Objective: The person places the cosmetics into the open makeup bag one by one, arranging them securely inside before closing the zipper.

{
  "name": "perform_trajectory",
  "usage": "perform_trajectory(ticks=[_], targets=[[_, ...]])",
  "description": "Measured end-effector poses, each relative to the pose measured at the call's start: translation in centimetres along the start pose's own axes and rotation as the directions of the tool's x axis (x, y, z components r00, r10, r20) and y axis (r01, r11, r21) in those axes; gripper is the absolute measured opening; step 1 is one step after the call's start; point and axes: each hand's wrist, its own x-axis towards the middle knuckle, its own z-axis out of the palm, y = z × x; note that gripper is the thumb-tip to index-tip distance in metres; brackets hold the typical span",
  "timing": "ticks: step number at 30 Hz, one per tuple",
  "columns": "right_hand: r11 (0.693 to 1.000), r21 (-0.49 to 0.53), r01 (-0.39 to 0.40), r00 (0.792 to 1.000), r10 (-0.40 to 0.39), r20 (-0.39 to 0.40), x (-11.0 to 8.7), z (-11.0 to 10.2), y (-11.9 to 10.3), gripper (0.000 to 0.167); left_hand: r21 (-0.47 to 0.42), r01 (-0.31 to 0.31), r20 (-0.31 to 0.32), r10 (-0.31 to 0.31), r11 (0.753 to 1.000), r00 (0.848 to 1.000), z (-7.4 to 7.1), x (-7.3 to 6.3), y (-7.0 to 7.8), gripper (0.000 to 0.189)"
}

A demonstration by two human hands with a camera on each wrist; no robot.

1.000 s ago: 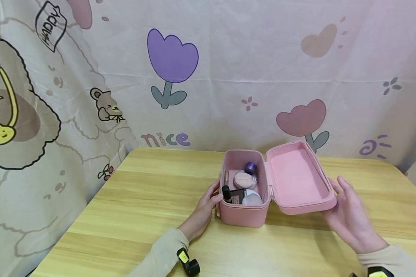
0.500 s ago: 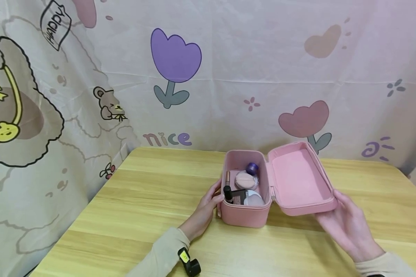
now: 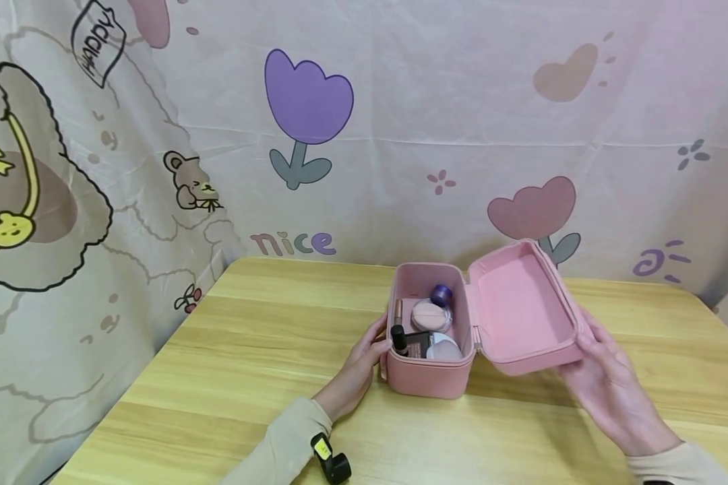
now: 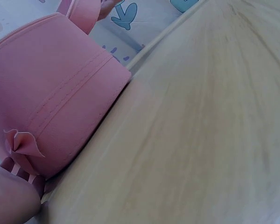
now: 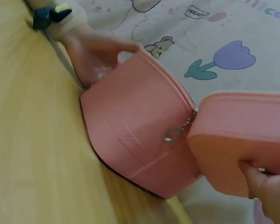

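A pink makeup case (image 3: 427,379) stands on the table with its lid (image 3: 526,303) swung out to the right. Inside are a small purple jar (image 3: 441,294), a round powder puff (image 3: 429,315), a slim tube (image 3: 398,313), a black-capped bottle (image 3: 398,339), a dark box (image 3: 417,344) and a pale round item (image 3: 444,347). My left hand (image 3: 353,377) holds the case by its left side, thumb near the rim. With my right hand (image 3: 609,387) I grip the lid's outer edge; in the right wrist view the thumb (image 5: 255,179) presses the lid's outside.
The wooden table (image 3: 249,364) runs back to a printed cloth (image 3: 400,101) hanging behind it. A metal zipper pull (image 5: 173,134) dangles from the case's rim. Below my left sleeve is a black wrist device (image 3: 330,460).
My right hand has shifted its hold along the lid's edge, and the lid now tilts up slightly more toward the case. My left hand and the case stay in place.
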Motion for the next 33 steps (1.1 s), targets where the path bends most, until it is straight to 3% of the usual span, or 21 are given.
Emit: perform_trajectory(ticks=[5,7,10,14,16,19,22,24,26,30,33], targets=[[0.980,-0.196,0.036,0.999,-0.038,-0.008,0.6,0.2,-0.4,0.062,0.000,-0.001,0.007,0.001,1.000,1.000,0.0,0.0,0.0,0.066],[0.944,-0.329,0.040,0.997,-0.057,-0.042,1.0,0.5,-0.4,0.065,0.000,0.003,0.002,-0.003,1.000,1.000,0.0,0.0,0.0,0.066],[0.851,-0.525,0.032,0.991,-0.094,-0.092,1.7,1.4,-0.3,0.068,0.001,0.012,-0.005,-0.012,1.000,1.000,0.1,-0.1,0.0,0.066],[0.699,-0.716,0.009,0.986,-0.126,-0.111,2.9,2.9,-0.3,0.075,0.004,0.020,-0.004,-0.020,1.000,1.000,0.3,-0.1,-0.1,0.066],[0.605,-0.796,0.013,0.985,-0.144,-0.094,3.7,3.8,-0.2,0.079,0.006,0.017,-0.005,-0.017,1.000,1.000,0.2,-0.1,-0.1,0.066],[0.413,-0.909,0.055,0.985,-0.170,-0.018,4.9,5.3,0.3,0.084,0.008,0.010,-0.004,-0.010,1.000,1.000,0.1,0.0,0.0,0.066],[0.191,-0.977,0.096,0.980,-0.188,0.059,6.0,6.6,0.9,0.085,0.003,0.010,0.008,-0.010,1.000,1.000,0.0,-0.1,0.2,0.066],[0.078,-0.991,0.109,0.980,-0.172,0.094,6.5,7.3,1.2,0.086,-0.002,0.012,0.015,-0.012,1.000,1.000,0.0,-0.2,0.1,0.066],[-0.004,-0.991,0.130,0.979,-0.161,0.129,7.1,7.8,1.6,0.086,-0.009,0.011,0.017,-0.011,1.000,1.000,0.0,-0.2,0.1,0.065],[-0.124,-0.972,0.197,0.966,-0.145,0.215,7.9,8.4,2.5,0.080,-0.011,0.004,0.025,-0.004,1.000,1.000,0.3,-0.2,0.2,0.065],[-0.184,-0.949,0.257,0.948,-0.145,0.285,8.2,8.5,3.4,0.070,-0.010,0.003,0.028,-0.002,1.000,1.000,0.4,-0.2,0.4,0.065]])
